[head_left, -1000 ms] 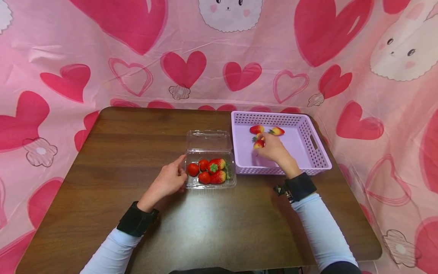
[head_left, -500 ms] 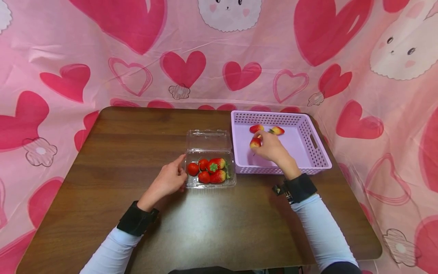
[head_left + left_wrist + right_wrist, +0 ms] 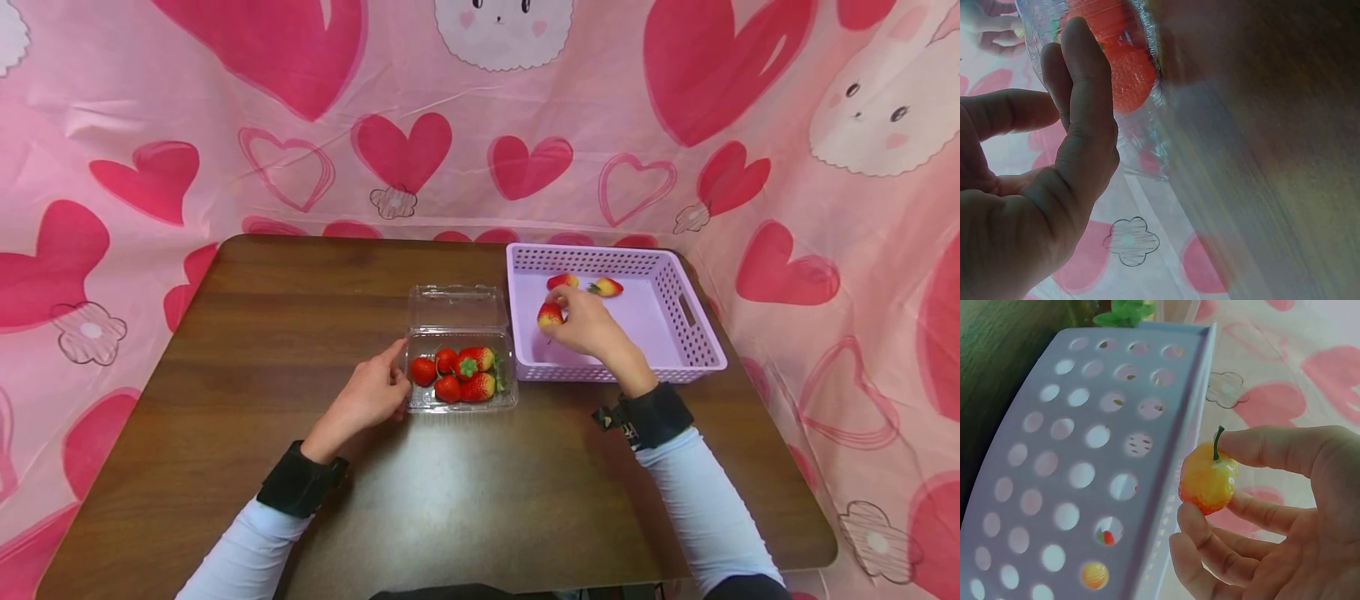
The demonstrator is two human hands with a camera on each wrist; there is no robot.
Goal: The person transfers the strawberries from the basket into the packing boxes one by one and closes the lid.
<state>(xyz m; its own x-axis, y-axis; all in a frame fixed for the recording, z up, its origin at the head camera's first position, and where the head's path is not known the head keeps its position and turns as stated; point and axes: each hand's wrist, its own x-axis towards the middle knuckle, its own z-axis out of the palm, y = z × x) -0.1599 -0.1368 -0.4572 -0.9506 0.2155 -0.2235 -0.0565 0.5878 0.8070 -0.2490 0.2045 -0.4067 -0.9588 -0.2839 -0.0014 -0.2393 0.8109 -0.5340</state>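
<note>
Leftward over the basket (image 3: 697,342) has gone the right hand (image 3: 588,325), pinching a strawberry (image 3: 550,314) near its left wall; left hand (image 3: 367,396), fingers loosely spread, touches the clear box (image 3: 459,310) mid-desk.

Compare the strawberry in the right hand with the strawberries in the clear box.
The strawberry pinched in the right hand is pale, yellow-orange with a red base; the strawberries in the clear box are deep red. The held one hangs over the purple basket off any surface, while the boxed ones lie packed together, the left hand resting at the box's edge. Both kinds have green stems or leaves.
</note>
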